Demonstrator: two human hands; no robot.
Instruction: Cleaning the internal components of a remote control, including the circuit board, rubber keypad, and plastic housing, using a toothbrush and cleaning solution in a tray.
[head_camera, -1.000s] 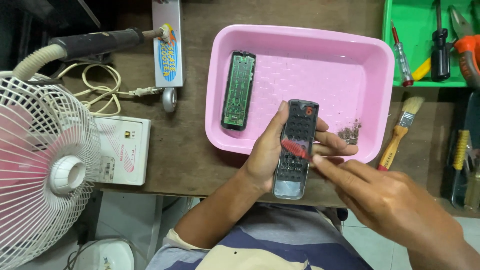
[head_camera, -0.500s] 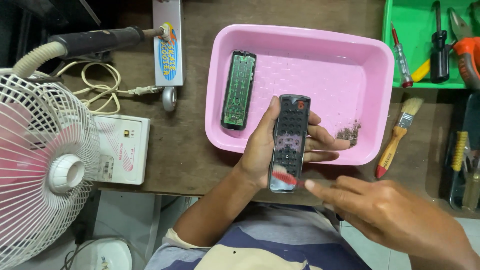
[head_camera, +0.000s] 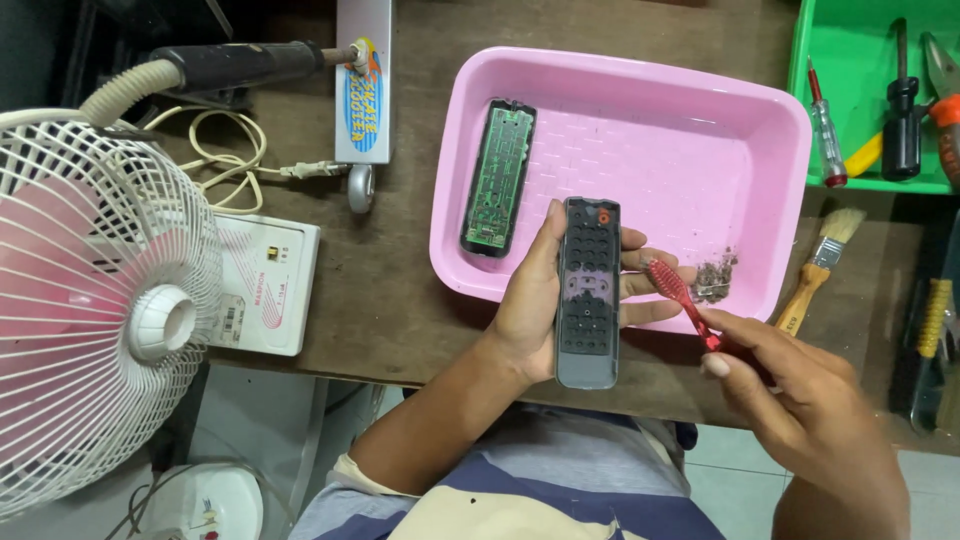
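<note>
My left hand (head_camera: 535, 300) grips a dark remote-control shell (head_camera: 588, 290) with empty button holes, held lengthwise over the near rim of a pink tray (head_camera: 640, 120). My right hand (head_camera: 800, 400) holds a red toothbrush (head_camera: 683, 300), its head just right of the shell and not touching it. Inside the tray at the left lies a green circuit board (head_camera: 498, 175). A small heap of dirt (head_camera: 712, 277) sits in the tray's near right corner.
A white fan (head_camera: 95, 310) stands at the left, with a white box (head_camera: 262, 285), a cable and a soldering tool holder (head_camera: 365, 90) behind it. At the right lie a paintbrush (head_camera: 815, 270) and a green tray (head_camera: 880, 100) with screwdrivers and pliers.
The right hand moved from the shell, drew back toward me, then came up with the red toothbrush beside the shell's right edge. The left hand kept hold of the shell.
</note>
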